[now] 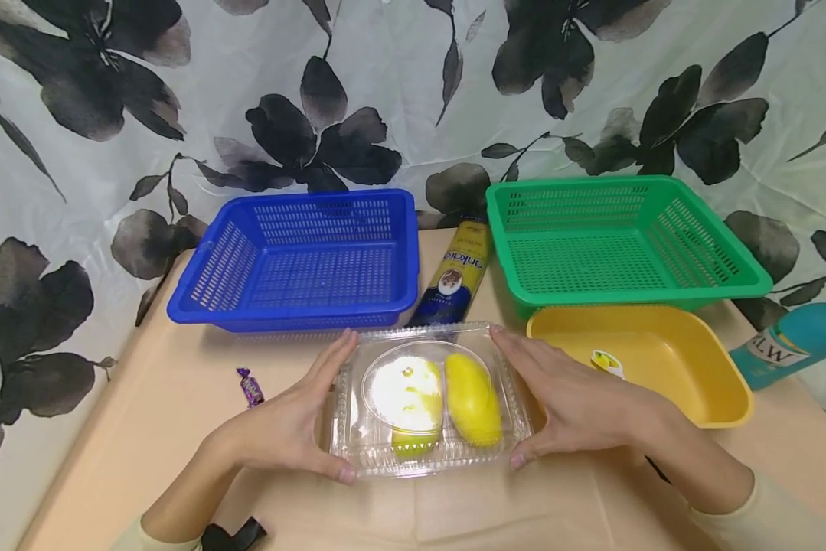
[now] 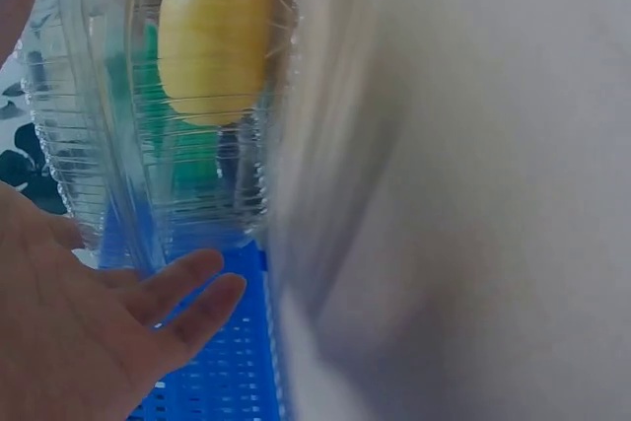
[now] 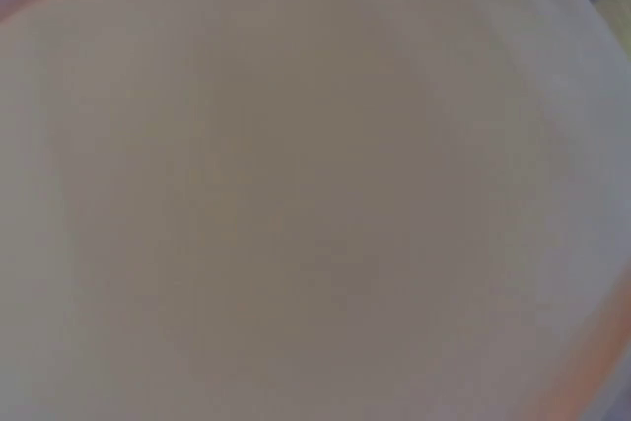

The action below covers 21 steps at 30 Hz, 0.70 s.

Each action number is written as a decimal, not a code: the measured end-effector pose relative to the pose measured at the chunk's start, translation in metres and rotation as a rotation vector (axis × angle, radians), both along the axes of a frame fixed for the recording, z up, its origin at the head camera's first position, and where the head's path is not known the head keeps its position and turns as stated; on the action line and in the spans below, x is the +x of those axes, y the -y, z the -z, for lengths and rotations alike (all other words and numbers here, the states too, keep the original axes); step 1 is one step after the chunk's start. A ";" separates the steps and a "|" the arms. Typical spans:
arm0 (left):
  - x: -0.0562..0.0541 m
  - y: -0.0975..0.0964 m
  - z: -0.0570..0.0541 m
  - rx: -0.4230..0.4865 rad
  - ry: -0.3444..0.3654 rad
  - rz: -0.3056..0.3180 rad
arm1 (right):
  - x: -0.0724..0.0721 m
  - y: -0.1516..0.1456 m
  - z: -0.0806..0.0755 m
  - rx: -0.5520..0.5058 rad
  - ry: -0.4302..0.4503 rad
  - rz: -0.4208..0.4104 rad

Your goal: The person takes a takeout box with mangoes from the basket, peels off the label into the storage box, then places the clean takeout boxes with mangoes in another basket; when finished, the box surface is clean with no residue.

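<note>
A clear plastic clamshell container (image 1: 364,459) with its lid closed is at the front middle of the table. Inside lie two yellow mangoes, the right one (image 1: 473,398) plain to see and the left one (image 1: 416,440) partly whited out by glare. My left hand (image 1: 282,428) holds the container's left side, thumb at the front corner and fingertips at the back one. On the opposite side my right hand (image 1: 585,398) grips in the same manner. The left wrist view shows the ribbed container wall (image 2: 207,165) beside the left hand's spread fingers. The right wrist view is mostly blur.
Behind stand a blue basket (image 1: 295,314) and a green basket (image 1: 633,295), with a yellow-and-blue packet (image 1: 454,275) between them. A yellow tub (image 1: 661,367) holds a small item, next to a teal bottle (image 1: 798,344). A purple-wrapped candy (image 1: 250,387) lies left.
</note>
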State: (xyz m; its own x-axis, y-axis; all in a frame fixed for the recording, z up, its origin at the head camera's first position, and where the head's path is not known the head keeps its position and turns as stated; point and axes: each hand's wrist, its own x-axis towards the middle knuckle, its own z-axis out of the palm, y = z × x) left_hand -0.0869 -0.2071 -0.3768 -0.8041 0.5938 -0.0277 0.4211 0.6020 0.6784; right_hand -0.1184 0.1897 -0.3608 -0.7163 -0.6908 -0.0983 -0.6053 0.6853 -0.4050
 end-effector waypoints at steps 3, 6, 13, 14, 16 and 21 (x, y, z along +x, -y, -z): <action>0.003 -0.003 -0.005 -0.017 0.002 -0.012 | 0.002 -0.003 -0.003 -0.011 0.018 0.030; 0.008 -0.003 -0.012 -0.031 -0.017 -0.029 | 0.004 -0.005 -0.007 -0.032 0.030 0.053; 0.012 0.000 -0.033 -0.025 -0.089 -0.032 | 0.005 -0.007 -0.020 -0.082 0.091 0.088; 0.011 -0.001 -0.035 -0.022 -0.096 -0.026 | 0.005 -0.009 -0.023 -0.089 0.102 0.095; 0.009 -0.004 -0.037 -0.022 -0.106 -0.019 | 0.005 -0.012 -0.029 -0.092 0.101 0.096; 0.007 -0.011 -0.044 -0.006 -0.128 -0.026 | 0.006 -0.019 -0.045 -0.089 0.043 0.090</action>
State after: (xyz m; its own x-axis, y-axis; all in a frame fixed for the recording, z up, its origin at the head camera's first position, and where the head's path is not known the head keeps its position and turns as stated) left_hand -0.0800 -0.1961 -0.3332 -0.8166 0.5726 0.0728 0.4880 0.6175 0.6169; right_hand -0.1123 0.2088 -0.3156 -0.7725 -0.6311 -0.0713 -0.5236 0.6964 -0.4908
